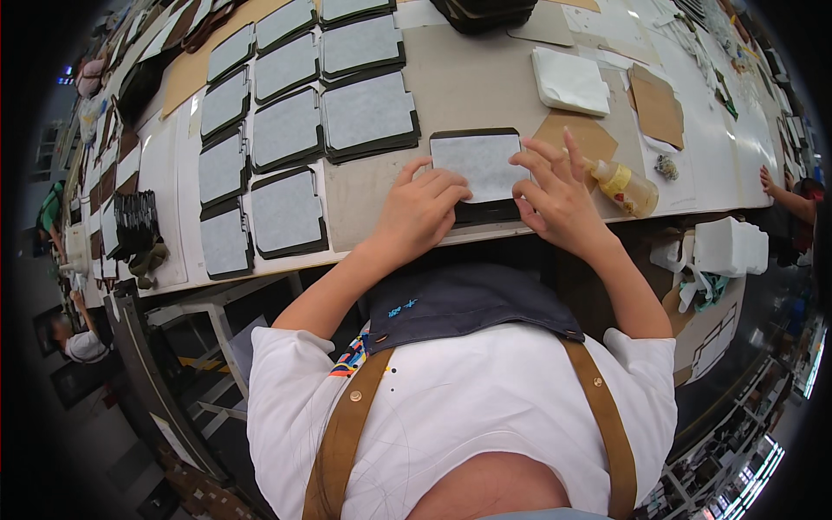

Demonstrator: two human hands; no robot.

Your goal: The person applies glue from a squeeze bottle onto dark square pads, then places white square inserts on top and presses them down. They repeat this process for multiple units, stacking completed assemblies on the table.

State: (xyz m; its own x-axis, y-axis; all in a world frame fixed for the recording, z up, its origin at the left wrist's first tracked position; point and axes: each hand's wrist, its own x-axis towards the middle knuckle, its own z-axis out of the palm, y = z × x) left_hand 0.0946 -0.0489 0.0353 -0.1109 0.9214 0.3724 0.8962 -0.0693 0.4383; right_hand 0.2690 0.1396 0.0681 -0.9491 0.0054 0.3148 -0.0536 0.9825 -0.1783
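In front of me, near the table's edge, lies a dark panel (485, 212) with a pale grey-white sheet (479, 160) on its face. My left hand (423, 208) rests at the panel's left side, its bent fingertips on the sheet's lower left part. At the opposite side my right hand (559, 192) touches the sheet's right edge with its fingers apart, one finger lifted. A squeeze bottle (628, 189) of yellowish liquid lies tilted just right of that hand, its nozzle partly hidden behind the fingers.
Rows of dark panels faced with pale sheets (286, 212) fill the table's left part. Beyond the hands are a stack of white sheets (569, 81), brown card (656, 106) and a black pile (485, 10). White foam blocks (732, 245) stand off the table's right edge. Other people are at both sides.
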